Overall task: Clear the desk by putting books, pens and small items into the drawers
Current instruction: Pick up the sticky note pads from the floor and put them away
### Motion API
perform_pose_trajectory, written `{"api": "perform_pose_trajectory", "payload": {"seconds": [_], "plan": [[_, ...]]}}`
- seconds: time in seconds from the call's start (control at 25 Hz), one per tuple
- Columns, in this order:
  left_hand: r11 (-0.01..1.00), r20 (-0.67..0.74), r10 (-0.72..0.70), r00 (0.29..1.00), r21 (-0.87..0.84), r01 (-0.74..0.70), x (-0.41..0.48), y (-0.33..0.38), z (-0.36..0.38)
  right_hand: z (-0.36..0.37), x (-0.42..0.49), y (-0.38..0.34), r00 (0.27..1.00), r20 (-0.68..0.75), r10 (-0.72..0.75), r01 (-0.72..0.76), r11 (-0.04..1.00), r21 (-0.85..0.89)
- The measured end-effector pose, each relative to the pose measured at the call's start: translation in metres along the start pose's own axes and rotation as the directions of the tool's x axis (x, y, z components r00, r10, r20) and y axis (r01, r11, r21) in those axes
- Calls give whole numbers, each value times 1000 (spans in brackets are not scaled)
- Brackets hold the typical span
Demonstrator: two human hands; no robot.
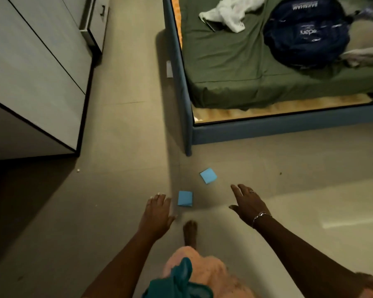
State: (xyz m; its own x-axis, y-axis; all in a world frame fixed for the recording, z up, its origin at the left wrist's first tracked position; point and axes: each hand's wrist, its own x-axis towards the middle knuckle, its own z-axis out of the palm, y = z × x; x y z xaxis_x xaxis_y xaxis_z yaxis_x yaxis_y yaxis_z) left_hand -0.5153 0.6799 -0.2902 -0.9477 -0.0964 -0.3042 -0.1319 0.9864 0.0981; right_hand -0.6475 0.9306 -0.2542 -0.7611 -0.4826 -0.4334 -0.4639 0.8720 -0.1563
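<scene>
Reaching for two blue notes [185, 198] on the floor [125, 168] near the bed post [188, 147], left hand [157, 211] and right hand [246, 203] hold nothing, fingers [235, 189] apart; next move likely needs a pinch grasp.

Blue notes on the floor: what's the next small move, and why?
Probably lower the left hand onto the nearer blue note and pinch it. It lies just beside that hand's fingertips; the right hand is also open and empty, nearer the farther blue note.

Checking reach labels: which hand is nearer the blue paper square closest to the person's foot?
Left. The left hand is just left of that blue paper square; the right hand is farther off to its right.
</scene>
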Motion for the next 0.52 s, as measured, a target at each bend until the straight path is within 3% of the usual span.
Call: {"api": "perform_pose_trajectory", "payload": {"seconds": [0.12,0.24,0.52], "plan": [[997,39,-16,999,-78,19,42,-19,33,17,46,12,994,110,9,-6,1000,-31],[990,139,65,988,-136,-46,89,-26,88,51,99,31,985,170,38,-32,999,-33],[984,105,169,980,-80,-161,228,-36,299,208,282,87,953,289,-93,163,960,-228]]}}
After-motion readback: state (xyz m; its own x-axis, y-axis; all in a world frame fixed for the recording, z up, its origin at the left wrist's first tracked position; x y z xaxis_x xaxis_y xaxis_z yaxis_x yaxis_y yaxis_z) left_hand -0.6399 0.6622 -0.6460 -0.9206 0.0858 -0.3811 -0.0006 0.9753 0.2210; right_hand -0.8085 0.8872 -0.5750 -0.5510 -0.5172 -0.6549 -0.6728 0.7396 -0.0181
